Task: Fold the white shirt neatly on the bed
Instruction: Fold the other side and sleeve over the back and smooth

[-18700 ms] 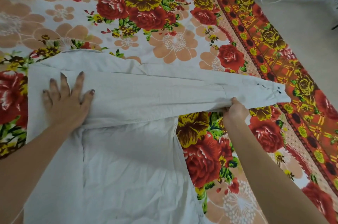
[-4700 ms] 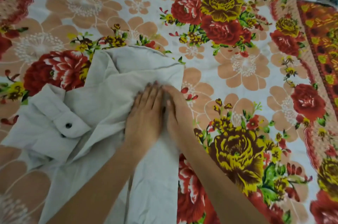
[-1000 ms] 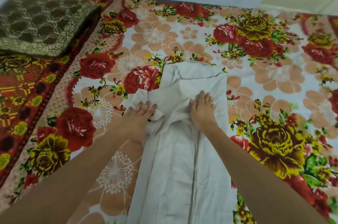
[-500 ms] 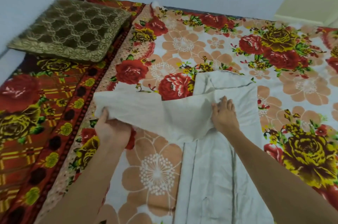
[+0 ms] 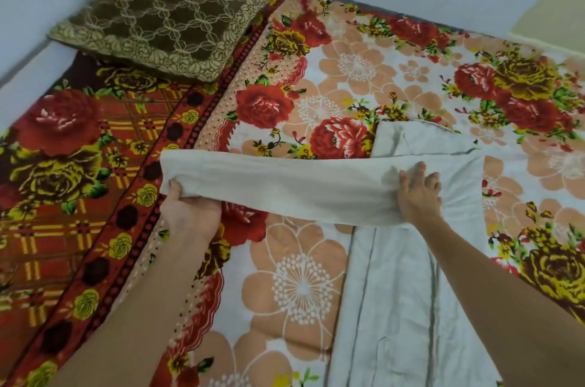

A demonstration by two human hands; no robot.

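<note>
Nearest me, the white shirt (image 5: 395, 291) lies on the bed (image 5: 294, 276) under my flat, open right hand (image 5: 418, 193). My left hand (image 5: 190, 209) grips its sleeve (image 5: 285, 184), now drawn straight leftward, likely ready to fold across.

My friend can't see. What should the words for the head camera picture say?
The left hand grips the end of the sleeve, stretched out sideways, while the right hand presses flat on the white shirt near its shoulder. The shirt lies on a flowery bedsheet, with a brown pillow in the far left corner.
</note>
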